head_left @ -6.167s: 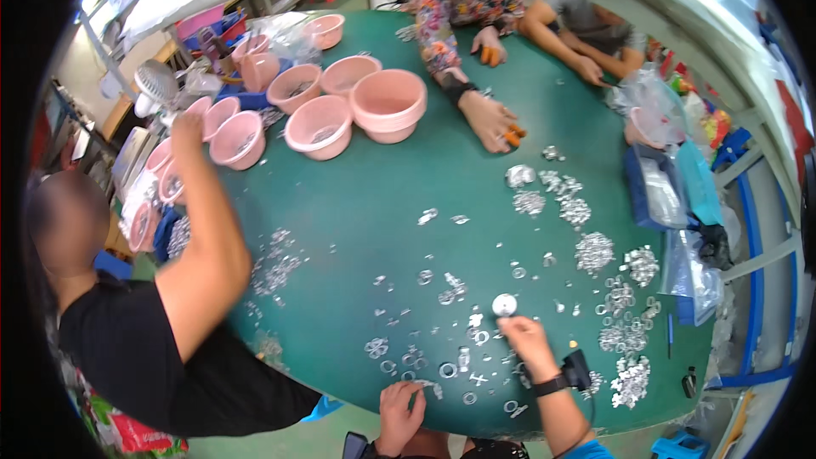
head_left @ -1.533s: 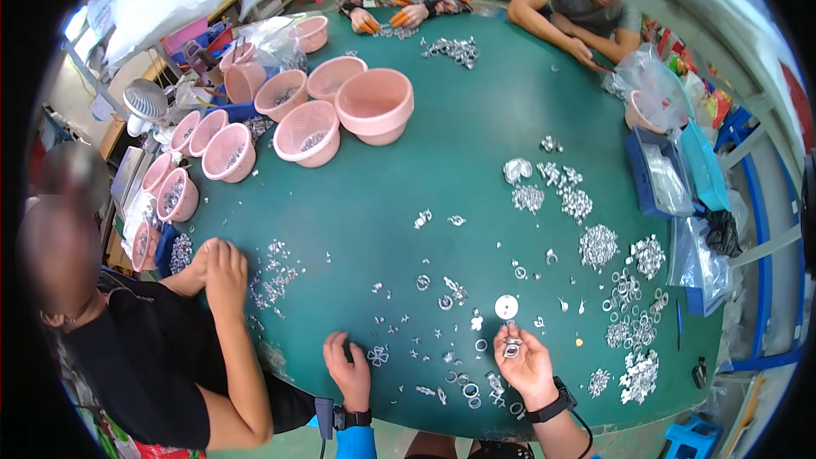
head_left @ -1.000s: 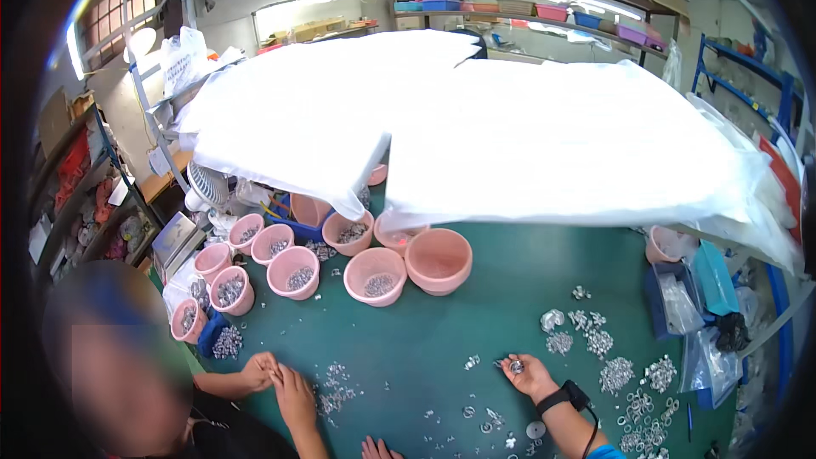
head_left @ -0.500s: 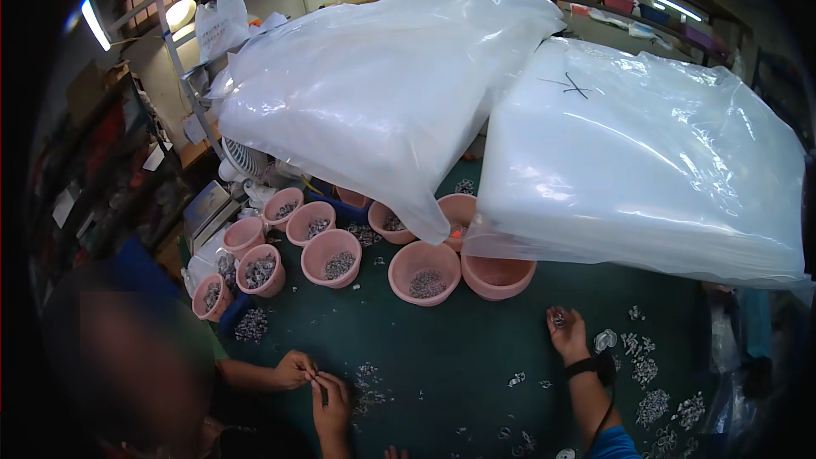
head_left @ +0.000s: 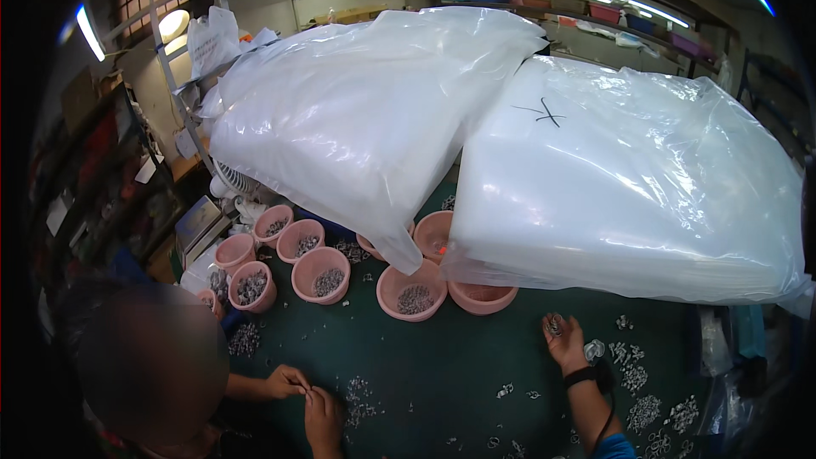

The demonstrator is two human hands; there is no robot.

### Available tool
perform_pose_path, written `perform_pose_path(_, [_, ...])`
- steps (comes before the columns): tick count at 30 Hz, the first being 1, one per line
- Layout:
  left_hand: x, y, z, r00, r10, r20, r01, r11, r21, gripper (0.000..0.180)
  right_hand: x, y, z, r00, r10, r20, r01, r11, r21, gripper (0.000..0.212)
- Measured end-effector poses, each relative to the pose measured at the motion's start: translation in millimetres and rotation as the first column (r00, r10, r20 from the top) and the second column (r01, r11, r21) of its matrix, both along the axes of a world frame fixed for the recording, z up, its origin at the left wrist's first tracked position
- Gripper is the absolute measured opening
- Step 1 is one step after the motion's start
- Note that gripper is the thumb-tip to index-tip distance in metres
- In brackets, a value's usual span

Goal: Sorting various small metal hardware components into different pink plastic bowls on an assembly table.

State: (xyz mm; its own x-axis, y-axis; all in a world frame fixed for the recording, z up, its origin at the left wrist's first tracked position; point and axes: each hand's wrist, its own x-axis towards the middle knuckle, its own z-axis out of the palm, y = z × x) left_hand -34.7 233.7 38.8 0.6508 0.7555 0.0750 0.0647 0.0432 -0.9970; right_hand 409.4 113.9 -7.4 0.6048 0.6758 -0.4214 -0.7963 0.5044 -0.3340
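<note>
Our right hand (head_left: 564, 343), half curled, holds blurry, shiny bits (head_left: 555, 326). We can't tell about our left hand, out of sight. Smooth plastic (head_left: 629, 195) partly hides round tubs (head_left: 482, 306).

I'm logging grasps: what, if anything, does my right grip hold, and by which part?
Your right grip cups one or more small, shiny metal pieces; which part is held is too small to tell.

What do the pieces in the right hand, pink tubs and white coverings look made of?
Pieces: probably metal, shiny silver-grey with glints.
Pink tubs: likely plastic, smooth, evenly coloured walls.
White coverings: apparently plastic film, glossy, creases catching light.
</note>
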Motion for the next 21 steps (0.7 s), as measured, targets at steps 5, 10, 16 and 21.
perform_pose_path(5, [4.9,-52.6,-7.8,0.519,0.318,0.794,0.282,0.813,-0.510,0.021,9.8,2.8,-27.7,0.991,0.129,-0.032,-0.131,0.989,-0.070,0.039])
perform_pose_path(10, [9.9,-120.4,-25.2,0.175,0.544,0.821,0.474,0.684,-0.555,0.025,60.3,43.7,-82.9,0.731,-0.028,0.681,0.186,0.969,-0.159,0.042])
perform_pose_path(16, [10.5,-145.8,-33.5,0.083,0.604,0.793,0.517,0.654,-0.552,0.031,46.8,70.9,-48.2,0.870,-0.115,0.480,0.179,0.980,-0.089,0.045])
perform_pose_path(21, [11.2,-161.6,-35.1,0.047,0.611,0.790,0.543,0.648,-0.534,0.036,38.5,52.8,-31.7,0.909,-0.090,0.406,0.133,0.988,-0.077,0.049])
